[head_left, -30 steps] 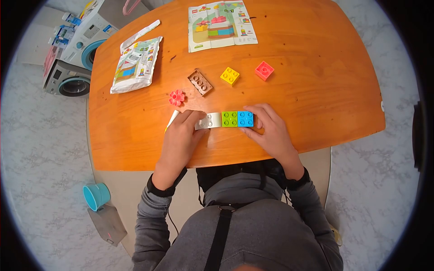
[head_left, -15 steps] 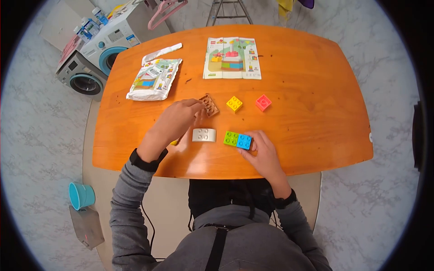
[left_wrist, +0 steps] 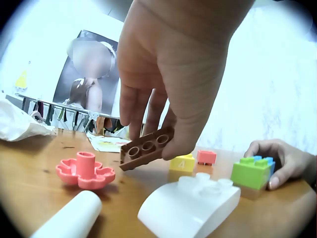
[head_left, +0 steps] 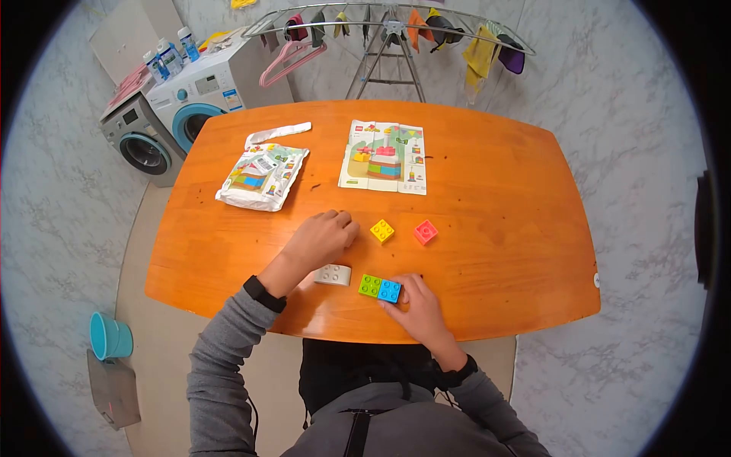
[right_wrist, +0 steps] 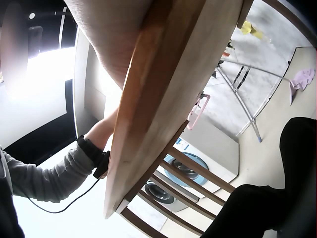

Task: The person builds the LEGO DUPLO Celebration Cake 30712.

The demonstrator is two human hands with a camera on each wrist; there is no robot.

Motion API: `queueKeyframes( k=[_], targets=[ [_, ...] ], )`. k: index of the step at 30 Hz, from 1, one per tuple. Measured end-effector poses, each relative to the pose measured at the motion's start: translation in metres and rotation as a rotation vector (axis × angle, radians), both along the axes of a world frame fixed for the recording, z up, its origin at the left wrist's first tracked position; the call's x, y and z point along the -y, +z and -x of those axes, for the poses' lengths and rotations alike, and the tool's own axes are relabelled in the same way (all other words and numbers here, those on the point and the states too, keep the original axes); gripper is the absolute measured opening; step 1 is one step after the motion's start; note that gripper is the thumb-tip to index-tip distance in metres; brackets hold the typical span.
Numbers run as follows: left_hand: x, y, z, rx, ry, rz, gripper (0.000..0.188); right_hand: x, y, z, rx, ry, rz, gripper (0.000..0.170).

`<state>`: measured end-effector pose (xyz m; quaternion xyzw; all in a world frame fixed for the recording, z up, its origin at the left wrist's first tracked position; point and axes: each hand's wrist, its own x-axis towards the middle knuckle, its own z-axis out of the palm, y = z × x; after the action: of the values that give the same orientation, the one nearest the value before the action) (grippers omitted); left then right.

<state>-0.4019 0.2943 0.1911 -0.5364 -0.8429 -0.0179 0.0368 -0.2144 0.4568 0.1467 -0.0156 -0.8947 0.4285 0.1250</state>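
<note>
My left hand (head_left: 320,238) pinches a brown brick (left_wrist: 147,148) between thumb and fingers; tilted, it shows its hollow underside in the left wrist view, and the hand hides it in the head view. My right hand (head_left: 419,308) holds a blue brick (head_left: 390,290), which sits against a lime green brick (head_left: 371,286). Between the hands, nearer the front edge, lies a white curved brick (head_left: 333,275) with studs up. Beyond are a yellow brick (head_left: 382,231) and a coral brick (head_left: 426,232). A coral flower piece (left_wrist: 85,171) and a white rod-like piece (left_wrist: 69,215) lie beside the left hand.
An opened white packet (head_left: 263,177) and its torn strip (head_left: 279,133) lie at the table's back left. A creased picture leaflet (head_left: 383,158) is at the back middle. Behind the wooden table (head_left: 502,198) stand washing machines and a drying rack (head_left: 392,30).
My left hand has left the white brick, reached to the brown brick and taken hold of it. The right hand has drawn the green and blue bricks away from the white one. The head view has tilted up.
</note>
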Motion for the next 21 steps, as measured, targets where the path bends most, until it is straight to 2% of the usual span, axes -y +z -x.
queueKeyframes(
  k=[1, 2, 4, 5, 6, 8, 9, 11, 12, 13, 14, 15, 16, 18, 21],
  targets=[
    [0.001, 0.012, -0.004, 0.124, 0.033, -0.047, 0.025, 0.000, -0.001, 0.001, 0.009, 0.000, -0.005, 0.034],
    [0.002, 0.023, -0.011, 0.135, 0.035, -0.033, 0.025, -0.001, -0.001, 0.001, 0.022, 0.000, 0.008, 0.034],
    [0.006, 0.045, -0.028, 0.377, -0.021, -0.568, 0.030, -0.001, -0.003, 0.002, -0.032, 0.001, 0.019, 0.036],
    [0.009, 0.053, -0.034, 0.478, -0.013, -0.538, 0.035, 0.000, -0.007, 0.003, -0.092, -0.014, -0.006, 0.044],
    [0.012, 0.051, -0.040, 0.510, -0.005, -0.509, 0.035, 0.002, -0.008, 0.004, -0.060, -0.023, 0.021, 0.044],
    [0.013, 0.043, -0.048, 0.967, -0.010, -0.546, 0.039, 0.002, -0.005, 0.004, -0.060, -0.072, -0.002, 0.053],
    [0.013, 0.036, -0.048, 1.119, 0.009, -0.509, 0.041, 0.003, -0.005, 0.003, -0.045, -0.082, 0.008, 0.053],
    [0.008, 0.021, -0.046, 1.159, -0.025, -0.490, 0.041, 0.002, -0.005, 0.003, -0.074, -0.097, 0.100, 0.064],
    [0.006, 0.015, -0.045, 1.188, -0.056, -0.482, 0.040, 0.000, -0.007, 0.001, -0.066, -0.108, 0.103, 0.064],
    [0.004, 0.010, -0.043, 1.197, -0.061, -0.473, 0.040, -0.002, -0.008, -0.001, -0.049, -0.082, 0.171, 0.061],
    [0.003, 0.006, -0.042, 1.107, -0.093, -0.445, 0.039, -0.005, -0.009, -0.002, -0.034, -0.055, 0.238, 0.057],
    [0.000, 0.005, -0.040, 1.014, -0.125, -0.420, 0.037, -0.007, -0.011, -0.002, -0.031, -0.063, 0.239, 0.057],
    [-0.001, 0.006, -0.038, 1.017, -0.128, -0.416, 0.037, -0.008, -0.013, -0.002, -0.059, -0.036, 0.234, 0.052],
    [-0.001, 0.011, -0.038, 1.005, -0.057, -0.229, 0.040, -0.009, -0.013, -0.001, -0.082, -0.009, 0.235, 0.047],
    [0.006, 0.003, -0.032, 0.908, -0.118, -0.270, 0.038, -0.006, -0.007, 0.001, -0.080, 0.001, 0.223, 0.039]
  ],
)
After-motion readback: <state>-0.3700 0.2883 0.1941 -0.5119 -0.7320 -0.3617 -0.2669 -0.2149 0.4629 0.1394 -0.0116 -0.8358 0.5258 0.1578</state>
